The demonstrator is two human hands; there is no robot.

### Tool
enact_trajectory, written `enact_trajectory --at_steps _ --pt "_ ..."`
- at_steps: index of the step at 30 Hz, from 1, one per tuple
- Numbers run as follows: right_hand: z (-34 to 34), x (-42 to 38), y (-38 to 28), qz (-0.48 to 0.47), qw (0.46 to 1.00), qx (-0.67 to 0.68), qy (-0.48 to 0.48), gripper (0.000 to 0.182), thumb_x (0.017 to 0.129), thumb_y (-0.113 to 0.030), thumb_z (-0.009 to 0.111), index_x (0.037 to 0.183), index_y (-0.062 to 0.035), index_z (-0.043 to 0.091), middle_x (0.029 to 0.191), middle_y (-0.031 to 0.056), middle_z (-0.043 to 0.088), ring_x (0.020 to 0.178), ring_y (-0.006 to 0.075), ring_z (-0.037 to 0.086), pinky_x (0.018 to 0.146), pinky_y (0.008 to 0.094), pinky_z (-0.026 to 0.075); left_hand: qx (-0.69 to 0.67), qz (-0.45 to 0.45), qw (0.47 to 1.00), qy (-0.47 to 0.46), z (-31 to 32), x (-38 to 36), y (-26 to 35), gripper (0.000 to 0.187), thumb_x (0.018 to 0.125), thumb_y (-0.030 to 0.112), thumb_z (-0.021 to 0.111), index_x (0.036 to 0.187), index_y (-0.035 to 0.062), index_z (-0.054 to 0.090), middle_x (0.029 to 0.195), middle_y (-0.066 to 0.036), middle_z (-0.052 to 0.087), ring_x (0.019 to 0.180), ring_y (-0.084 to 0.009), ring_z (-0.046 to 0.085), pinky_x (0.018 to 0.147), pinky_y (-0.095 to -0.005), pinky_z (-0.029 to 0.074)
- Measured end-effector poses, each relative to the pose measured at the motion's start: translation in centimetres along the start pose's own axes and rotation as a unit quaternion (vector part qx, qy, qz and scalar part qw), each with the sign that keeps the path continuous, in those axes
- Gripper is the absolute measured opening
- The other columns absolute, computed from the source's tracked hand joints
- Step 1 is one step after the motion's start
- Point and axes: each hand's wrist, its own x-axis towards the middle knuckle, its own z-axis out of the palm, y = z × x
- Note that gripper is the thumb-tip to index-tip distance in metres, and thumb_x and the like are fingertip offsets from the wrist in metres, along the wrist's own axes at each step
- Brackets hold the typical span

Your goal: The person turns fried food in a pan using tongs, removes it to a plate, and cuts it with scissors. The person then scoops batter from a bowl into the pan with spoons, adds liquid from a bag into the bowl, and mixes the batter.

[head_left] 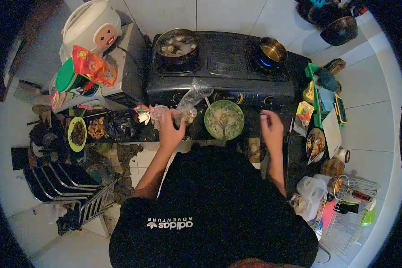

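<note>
My left hand (169,130) is curled at the near end of a clear plastic bag (195,94), its fingers and thumb against the bag's lumpy contents. A green bowl (224,119) of pale, wet mixture with green bits stands between my hands, a spoon handle (207,102) leaning out of it. To the right of the bowl, my right hand (272,128) is held over the dark counter with its fingers bent together. A small pale spot shows at its fingertips, too small to name.
Behind the bowl is a black stove (225,67) with a filled pan (176,43) at left and a small pot (273,50) over a blue flame at right. A green plate (77,134) stands at left, a green rack (316,96) and a food plate (316,146) at right.
</note>
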Motion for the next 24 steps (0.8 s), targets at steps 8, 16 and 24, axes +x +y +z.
enact_trajectory --at_steps 8,16,24 --pt "6.9 -0.1 -4.5 -0.116 0.977 0.021 -0.175 0.015 0.085 -0.012 0.064 0.095 -0.0003 0.063 0.084 0.0171 0.064 0.078 0.0346 0.064 0.072 0.0410 0.052 0.053 -0.007 0.995 -0.086 0.6 -1.1 -4.1 0.085 0.068 0.020 0.081 0.135 -0.0025 0.033 0.133 -0.025 0.040 0.125 -0.0423 0.039 0.108 -0.0466 0.030" --pt "11.0 3.8 -7.5 -0.209 0.974 0.019 -0.090 0.023 0.084 -0.005 0.057 0.107 -0.0011 0.060 0.106 0.0179 0.059 0.097 0.0352 0.057 0.084 0.0407 0.046 -0.015 0.000 0.998 -0.055 3.1 -0.9 -6.0 0.080 0.072 0.017 0.078 0.137 -0.0012 0.035 0.127 -0.025 0.048 0.120 -0.0417 0.045 0.104 -0.0447 0.035" --pt "13.3 5.6 -8.1 -0.235 0.967 0.010 -0.094 0.022 0.085 -0.006 0.056 0.106 -0.0045 0.062 0.117 0.0169 0.054 0.107 0.0355 0.048 0.093 0.0398 0.039 -0.067 -0.045 0.995 -0.053 3.4 -0.6 -6.1 0.062 0.077 0.015 0.074 0.131 0.0015 0.044 0.118 -0.024 0.054 0.113 -0.0413 0.051 0.099 -0.0439 0.040"
